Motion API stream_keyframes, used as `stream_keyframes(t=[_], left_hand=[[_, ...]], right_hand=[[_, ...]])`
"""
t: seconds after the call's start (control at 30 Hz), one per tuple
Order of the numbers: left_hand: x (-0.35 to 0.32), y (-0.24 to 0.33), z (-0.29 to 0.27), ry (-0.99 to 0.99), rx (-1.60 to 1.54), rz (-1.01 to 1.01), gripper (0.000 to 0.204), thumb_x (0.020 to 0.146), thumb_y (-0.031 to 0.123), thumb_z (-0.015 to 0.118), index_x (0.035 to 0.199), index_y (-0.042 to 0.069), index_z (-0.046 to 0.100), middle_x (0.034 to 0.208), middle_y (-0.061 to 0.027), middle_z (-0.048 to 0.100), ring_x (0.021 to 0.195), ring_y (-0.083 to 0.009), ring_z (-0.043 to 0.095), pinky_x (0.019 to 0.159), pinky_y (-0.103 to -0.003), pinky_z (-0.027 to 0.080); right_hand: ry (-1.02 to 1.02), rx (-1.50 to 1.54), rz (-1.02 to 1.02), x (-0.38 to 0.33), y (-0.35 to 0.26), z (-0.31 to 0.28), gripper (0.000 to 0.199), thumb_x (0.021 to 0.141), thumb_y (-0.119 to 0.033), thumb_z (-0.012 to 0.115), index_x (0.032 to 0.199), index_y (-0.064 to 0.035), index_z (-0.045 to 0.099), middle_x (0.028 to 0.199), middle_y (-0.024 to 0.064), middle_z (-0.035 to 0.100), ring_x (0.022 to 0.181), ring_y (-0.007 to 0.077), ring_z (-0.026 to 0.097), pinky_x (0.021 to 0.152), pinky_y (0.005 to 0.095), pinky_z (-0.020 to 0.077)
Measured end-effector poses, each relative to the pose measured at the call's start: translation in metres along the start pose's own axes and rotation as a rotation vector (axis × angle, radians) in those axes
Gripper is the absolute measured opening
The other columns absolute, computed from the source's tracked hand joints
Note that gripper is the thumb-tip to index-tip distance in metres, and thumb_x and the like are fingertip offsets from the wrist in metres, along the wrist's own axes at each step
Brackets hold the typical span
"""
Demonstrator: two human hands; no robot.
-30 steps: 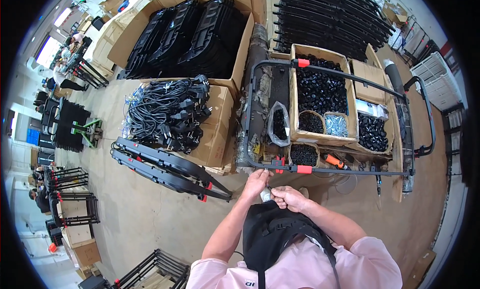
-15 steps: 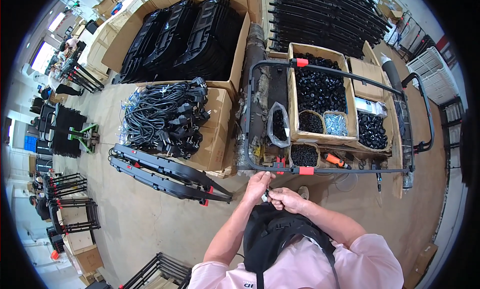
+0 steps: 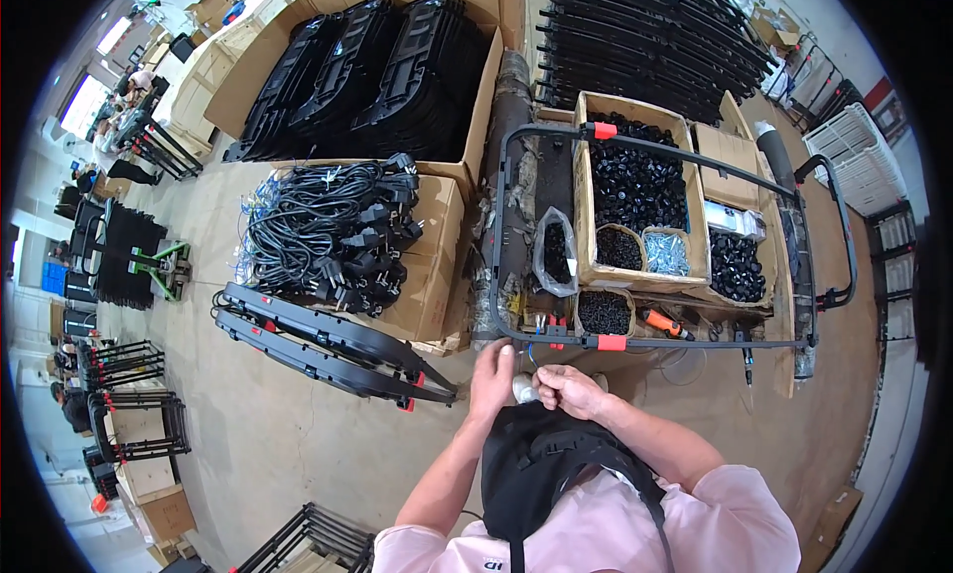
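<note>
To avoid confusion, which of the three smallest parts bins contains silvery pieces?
The right bin of the pair inside the large box: its pieces are silvery, while its left neighbour and the bin outside hold dark ones.

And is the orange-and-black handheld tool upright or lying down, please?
Lying: the orange-and-black handheld tool shows its side from above.

1. Factory assembly workshop, wide beige floor (image 3: 298,454).
2. Bulk stock: open brown cardboard carton (image 3: 488,86) of stacked black plastic shells (image 3: 422,71); heaped black power cables with plugs (image 3: 328,225).
3. Tan open-topped divided box (image 3: 587,206): small black parts (image 3: 635,181), silvery screws (image 3: 666,252).
4. Long black frame with red clips (image 3: 695,344) spans it; orange-and-black hand tool (image 3: 665,324) nearby.
5. Far left: green pallet jack (image 3: 164,265) by stacked black parts (image 3: 127,255); people (image 3: 131,171) among more black frames (image 3: 134,399).
</note>
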State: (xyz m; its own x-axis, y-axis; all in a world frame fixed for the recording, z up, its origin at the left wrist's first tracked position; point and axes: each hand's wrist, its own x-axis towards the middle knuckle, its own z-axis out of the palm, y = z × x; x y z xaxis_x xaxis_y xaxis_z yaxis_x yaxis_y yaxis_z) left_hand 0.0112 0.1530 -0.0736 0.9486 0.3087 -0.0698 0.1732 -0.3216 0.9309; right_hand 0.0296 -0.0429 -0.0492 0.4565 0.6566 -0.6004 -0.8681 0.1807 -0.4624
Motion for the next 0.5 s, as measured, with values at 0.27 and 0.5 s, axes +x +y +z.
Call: stream_keyframes(t=[0.27,0.5], left_hand=[[-0.083,-0.018,-0.004,-0.521,-0.044,-0.215,0.044,0.11,0.036,0.05,0.134,0.0,0.059,0.123,-0.0258,0.069,0.12,-0.0379,0.066,0.105,-0.044,0.049],[-0.085,-0.019,0.012,-0.604,-0.006,-0.138,0.034,0.111,0.031,0.049,0.117,0.001,0.063,0.112,-0.0227,0.067,0.108,-0.0394,0.066,0.094,-0.045,0.052]], right_hand=[[0.065,0.07,-0.091,0.021,-0.005,0.003,0.03,0.113,-0.03,0.052,0.105,-0.0028,0.064,0.08,0.0041,0.059,0.073,0.0197,0.06,0.07,0.034,0.0515],[0.244,-0.712,0.0,0.006,-0.04,0.008,0.037,0.109,-0.032,0.057,0.129,-0.0031,0.07,0.109,0.0091,0.075,0.096,0.0212,0.071,0.088,0.0371,0.0575]])
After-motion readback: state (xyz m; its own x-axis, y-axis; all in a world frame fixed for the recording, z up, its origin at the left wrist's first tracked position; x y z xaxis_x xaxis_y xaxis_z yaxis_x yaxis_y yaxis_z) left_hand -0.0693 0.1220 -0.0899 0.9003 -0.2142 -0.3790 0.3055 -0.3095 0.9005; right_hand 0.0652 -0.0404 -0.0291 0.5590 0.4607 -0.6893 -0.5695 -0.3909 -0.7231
